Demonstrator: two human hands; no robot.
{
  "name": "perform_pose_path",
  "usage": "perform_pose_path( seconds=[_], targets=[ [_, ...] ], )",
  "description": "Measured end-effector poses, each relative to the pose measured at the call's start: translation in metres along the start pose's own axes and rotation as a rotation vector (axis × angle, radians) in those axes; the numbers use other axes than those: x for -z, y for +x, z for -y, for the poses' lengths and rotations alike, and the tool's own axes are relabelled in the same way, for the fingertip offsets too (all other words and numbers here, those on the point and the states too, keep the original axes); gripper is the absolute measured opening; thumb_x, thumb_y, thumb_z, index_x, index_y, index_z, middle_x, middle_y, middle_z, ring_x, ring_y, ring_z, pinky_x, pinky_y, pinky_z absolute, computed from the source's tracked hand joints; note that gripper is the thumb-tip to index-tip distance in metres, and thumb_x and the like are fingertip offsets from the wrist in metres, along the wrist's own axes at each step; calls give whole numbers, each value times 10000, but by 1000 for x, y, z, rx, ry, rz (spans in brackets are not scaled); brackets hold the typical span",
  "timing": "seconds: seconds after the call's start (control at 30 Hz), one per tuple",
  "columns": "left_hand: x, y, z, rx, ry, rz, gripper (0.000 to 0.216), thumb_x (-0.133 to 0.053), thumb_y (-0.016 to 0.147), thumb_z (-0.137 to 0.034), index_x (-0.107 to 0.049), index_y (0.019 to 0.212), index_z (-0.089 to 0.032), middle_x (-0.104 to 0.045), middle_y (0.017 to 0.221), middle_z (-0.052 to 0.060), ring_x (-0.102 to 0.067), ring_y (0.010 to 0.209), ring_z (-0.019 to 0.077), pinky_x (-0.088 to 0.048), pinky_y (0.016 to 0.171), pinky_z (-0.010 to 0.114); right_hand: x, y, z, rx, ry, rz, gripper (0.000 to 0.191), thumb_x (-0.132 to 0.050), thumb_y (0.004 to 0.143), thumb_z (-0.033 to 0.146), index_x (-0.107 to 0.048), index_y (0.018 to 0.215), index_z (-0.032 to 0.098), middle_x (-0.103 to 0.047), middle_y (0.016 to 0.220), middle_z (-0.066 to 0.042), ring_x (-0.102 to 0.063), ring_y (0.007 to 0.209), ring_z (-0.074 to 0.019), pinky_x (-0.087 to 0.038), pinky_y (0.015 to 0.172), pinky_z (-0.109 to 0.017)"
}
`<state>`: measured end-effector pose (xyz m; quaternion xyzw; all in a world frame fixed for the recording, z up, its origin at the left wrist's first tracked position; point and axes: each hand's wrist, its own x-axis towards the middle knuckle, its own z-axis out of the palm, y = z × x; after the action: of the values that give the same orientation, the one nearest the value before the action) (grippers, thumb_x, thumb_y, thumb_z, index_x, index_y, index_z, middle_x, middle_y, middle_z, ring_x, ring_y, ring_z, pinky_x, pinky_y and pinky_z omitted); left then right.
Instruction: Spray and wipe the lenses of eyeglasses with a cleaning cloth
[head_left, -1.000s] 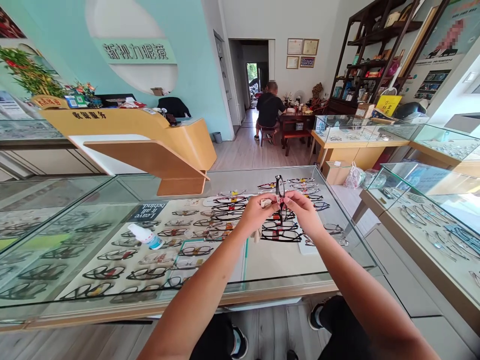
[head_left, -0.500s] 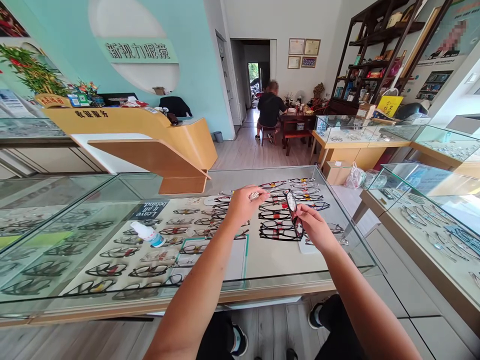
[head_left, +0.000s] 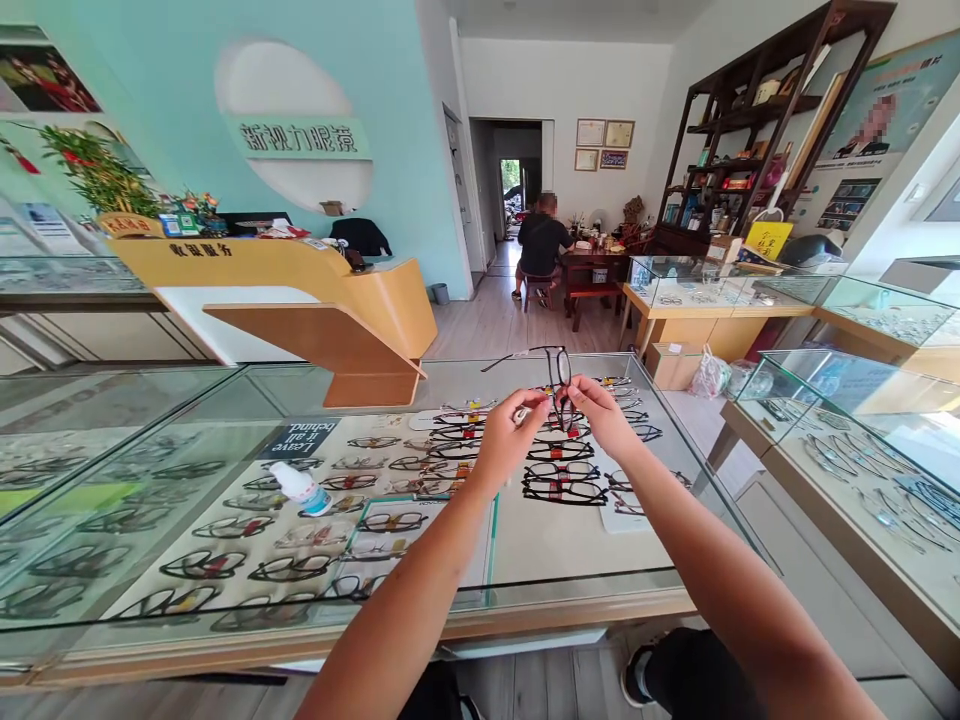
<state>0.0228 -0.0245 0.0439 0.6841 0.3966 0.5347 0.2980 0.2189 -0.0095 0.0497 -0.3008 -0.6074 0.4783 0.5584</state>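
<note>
A pair of dark-rimmed eyeglasses [head_left: 561, 368] is held up over the glass display case [head_left: 551, 548], one temple stretching out to the left. My right hand [head_left: 600, 412] pinches the frame from the right side. The fingers of my left hand [head_left: 511, 435] are closed at its lower left part, with a small whitish thing [head_left: 520, 414] in them that I cannot make out. Below my hands, rows of dark eyeglasses [head_left: 564, 490] lie with red and yellow tags. A white bottle with a blue label [head_left: 301, 490] stands to the left on the glass.
Other glass cases with eyeglasses [head_left: 862, 450] stand at the right. Beyond my case is a yellow service counter [head_left: 382, 310] with a slanted brown panel. A person in dark clothes [head_left: 545, 245] sits with their back to me at a wooden table [head_left: 592, 265]. A cardboard box [head_left: 671, 367] sits on the floor.
My hands have come closer together and the eyeglasses have turned and moved left and up. My left hand, apart from the rims before, now meets them. The view has tilted up slightly.
</note>
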Motion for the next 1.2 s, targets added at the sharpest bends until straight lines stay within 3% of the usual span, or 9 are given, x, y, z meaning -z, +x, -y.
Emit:
perform_pose_path(
  seconds=[0.23,0.4,0.5,0.67,0.87,0.97,1.03,1.1,1.2],
  targets=[
    [-2,4,6,84,-77,-10,323,-751,930,-529,-718,993,-214,-771,933,27,-718,873,205,-529,810,302,-15,-3,-3,-3,1,51,530,-739,904,769,-613,847,257,-571,843,-3,-488,855,-208,-418,827,-342],
    [-3,3,5,95,-1,-21,247,-688,937,-453,-642,868,-220,-690,740,-15,-594,682,155,-451,669,272,-14,-14,-4,16,13,-26,519,-725,909,768,-616,874,262,-580,855,-5,-499,845,-208,-426,825,-345],
    [-5,2,6,225,-110,-31,233,-680,910,-458,-615,914,-233,-696,720,-21,-471,560,128,-383,566,260,-7,-20,-1,51,9,-139,468,-691,949,733,-590,921,277,-608,932,-14,-510,881,-215,-427,858,-353],
    [-7,4,8,450,-351,9,301,-720,837,-494,-597,934,-237,-715,781,0,-467,537,108,-311,498,229,-6,-37,0,124,-79,-384,405,-646,993,678,-544,948,289,-621,1023,-36,-545,947,-235,-457,921,-372],
    [-1,-10,-32,456,-559,-22,421,-820,753,-520,-538,883,-235,-474,679,-74,-300,484,56,-181,455,209,-3,-80,-18,395,-421,-677,275,-493,1099,556,-518,1085,283,-608,1074,-75,-606,1012,-270,-476,962,-436],
    [18,-34,-60,532,-686,54,431,-804,770,-533,-523,926,-247,-438,723,-74,-252,481,53,-155,452,212,17,-94,-21,672,-808,-827,267,-472,1100,502,-509,1021,249,-600,982,-103,-605,941,-306,-464,898,-491],
    [40,-57,-67,565,-630,103,367,-733,820,-537,-544,955,-252,-467,746,-55,-288,488,72,-165,449,215,32,-92,-19,796,-991,-777,229,-490,1082,440,-520,991,232,-631,923,-122,-601,850,-306,-441,850,-503],
    [69,-81,-63,582,-436,87,278,-640,863,-504,-567,971,-259,-544,784,-22,-395,522,109,-216,445,222,45,-85,-18,902,-1111,-686,176,-525,1049,382,-533,976,223,-657,902,-137,-620,820,-307,-423,828,-500],
    [121,-114,-40,591,17,-46,196,-514,917,-460,-558,937,-271,-620,812,5,-545,626,178,-347,487,257,61,-72,-22,985,-1223,-531,130,-566,999,354,-549,986,226,-688,905,-146,-639,833,-306,-420,832,-496]
  ],
)
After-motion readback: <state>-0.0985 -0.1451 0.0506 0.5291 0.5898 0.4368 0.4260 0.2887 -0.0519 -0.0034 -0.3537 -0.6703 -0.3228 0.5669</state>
